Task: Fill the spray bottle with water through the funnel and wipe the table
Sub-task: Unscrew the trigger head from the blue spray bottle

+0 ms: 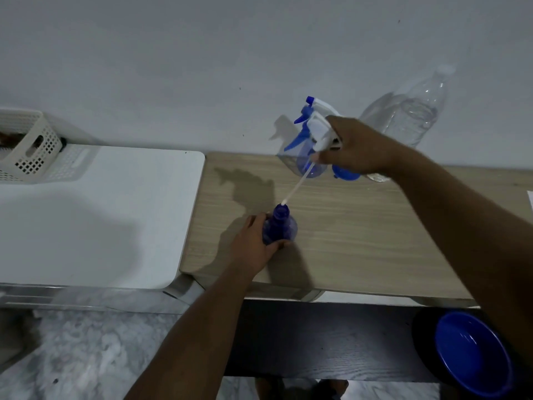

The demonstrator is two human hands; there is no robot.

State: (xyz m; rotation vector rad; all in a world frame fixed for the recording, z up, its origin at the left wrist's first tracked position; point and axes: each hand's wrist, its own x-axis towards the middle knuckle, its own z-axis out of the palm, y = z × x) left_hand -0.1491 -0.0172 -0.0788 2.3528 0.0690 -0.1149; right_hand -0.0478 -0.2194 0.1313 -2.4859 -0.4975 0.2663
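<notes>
A blue spray bottle [281, 226] stands open-necked on the wooden table [360, 226], and my left hand [253, 243] grips its body. My right hand [356, 147] holds the white and blue spray head [317, 127] lifted above the table; the tip of its thin white dip tube [297, 183] hangs just over the bottle's neck. Behind my right hand a second spray bottle [308, 160] with its own trigger head stands by the wall. A blue funnel-like piece [344, 172] shows under my right hand, mostly hidden. A large clear water bottle [412, 111] stands at the back right.
A white table [115, 212] adjoins the wooden one on the left, with a white perforated basket [28, 145] at its back left corner. A blue bowl [473, 353] sits low at the bottom right on a dark surface [317, 342]. A paper edge [530, 199] shows at far right.
</notes>
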